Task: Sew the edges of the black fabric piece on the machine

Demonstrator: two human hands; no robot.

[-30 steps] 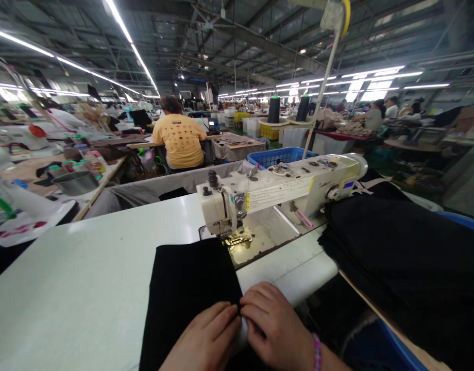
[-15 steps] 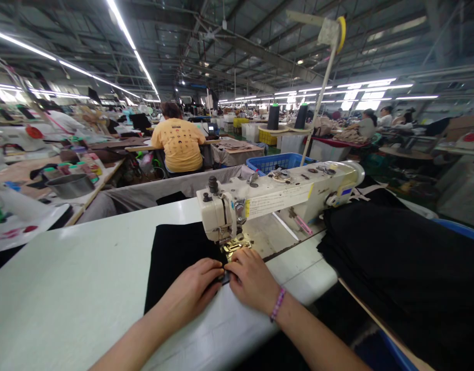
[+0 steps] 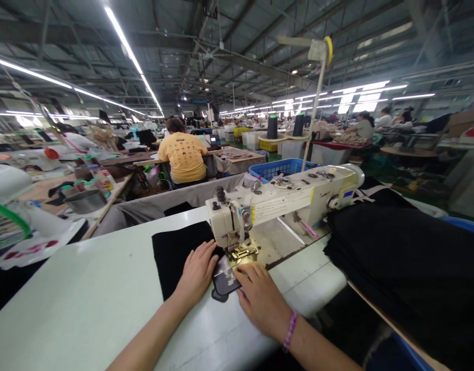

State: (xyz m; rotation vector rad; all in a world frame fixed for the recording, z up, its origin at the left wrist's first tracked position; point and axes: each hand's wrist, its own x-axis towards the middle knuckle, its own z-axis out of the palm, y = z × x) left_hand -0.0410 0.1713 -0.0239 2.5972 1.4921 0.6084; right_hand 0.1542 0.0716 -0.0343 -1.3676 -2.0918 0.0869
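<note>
My left hand lies with fingers stretched out on a piece of black fabric, just left of the needle area of a white sewing machine. The fabric rests on the pale table; its right edge runs under the machine head. My right hand, with a beaded bracelet at the wrist, is at the near edge of the dark machine plate. Its fingers bend loosely over the plate and the thumb is apart; nothing shows in them. A brass-coloured guide sits just beyond these fingertips.
A thick pile of black fabric lies to the right. White and pink tools lie under the machine arm. Behind the machine stand a blue basket and thread cones. A person in a yellow shirt sits ahead; a fan is at left.
My hands have parted. The left has slid forward and flattened on the fabric; the right has come off the fabric edge. The fabric has moved away from me, uncovering the dark plate.
</note>
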